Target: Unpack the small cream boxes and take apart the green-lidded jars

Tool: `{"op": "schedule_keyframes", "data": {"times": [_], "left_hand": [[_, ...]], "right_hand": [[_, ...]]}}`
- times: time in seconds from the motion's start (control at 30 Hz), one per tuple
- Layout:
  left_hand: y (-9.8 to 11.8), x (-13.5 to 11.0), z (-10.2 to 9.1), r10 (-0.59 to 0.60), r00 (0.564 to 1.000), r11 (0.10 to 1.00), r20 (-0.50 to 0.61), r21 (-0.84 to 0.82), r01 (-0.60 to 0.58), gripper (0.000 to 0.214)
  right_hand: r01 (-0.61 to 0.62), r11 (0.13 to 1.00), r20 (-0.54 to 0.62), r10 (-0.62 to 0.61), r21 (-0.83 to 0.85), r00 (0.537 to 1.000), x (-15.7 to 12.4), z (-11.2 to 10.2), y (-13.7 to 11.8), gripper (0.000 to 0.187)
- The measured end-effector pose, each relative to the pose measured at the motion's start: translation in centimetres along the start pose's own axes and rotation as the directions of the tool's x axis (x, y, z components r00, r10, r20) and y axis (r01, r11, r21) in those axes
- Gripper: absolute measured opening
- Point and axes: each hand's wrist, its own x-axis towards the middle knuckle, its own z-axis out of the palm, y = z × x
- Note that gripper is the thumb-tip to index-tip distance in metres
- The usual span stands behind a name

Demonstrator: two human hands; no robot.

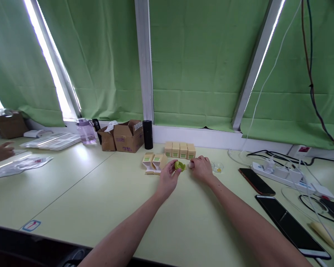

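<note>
Two forearms stretch over a pale table point(100, 207), past a pair of dark-screened phones point(291, 224) lying to the right. Further in, the left hand point(167, 177) grips a hollow green piece point(179, 166) between thumb and fingers, just above the tabletop. Close beside it, the right hand point(202, 168) bunches its fingers at a small whitish item point(190, 164) — largely covered, so whether it is gripped cannot be told. Small clear containers point(218, 168) sit just right of that hand. Two opened cartons point(153, 163) stand left of the green piece; behind, four matching boxes point(179, 150) line up — before green blinds point(192, 66).
</note>
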Motion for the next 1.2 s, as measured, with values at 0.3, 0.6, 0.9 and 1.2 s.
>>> {"op": "schedule_keyframes", "data": {"times": [0.3,0.6,0.9,1.2], "left_hand": [[0.2,0.1,0.4,-0.028,1.0,1.0,0.005,0.014,0.028,0.049],[0.0,0.0,0.3,-0.021,1.0,1.0,-0.001,-0.016,0.021,0.049],[-0.1,0.2,0.3,-0.018,1.0,0.999,0.0,-0.039,0.018,0.047],[0.0,0.1,0.3,-0.016,1.0,1.0,-0.004,-0.012,0.016,0.047]], "right_hand": [[0.063,0.997,-0.025,-0.064,-0.05,0.998,-2.2,-1.1,3.1,0.039],[0.053,0.996,-0.027,-0.055,-0.075,0.998,-1.1,-1.1,3.8,0.027],[0.053,0.995,-0.022,-0.055,-0.084,0.998,-1.0,-0.7,4.0,0.03],[0.091,0.993,-0.07,-0.096,-0.071,0.993,-1.0,-0.5,2.3,0.046]]}}
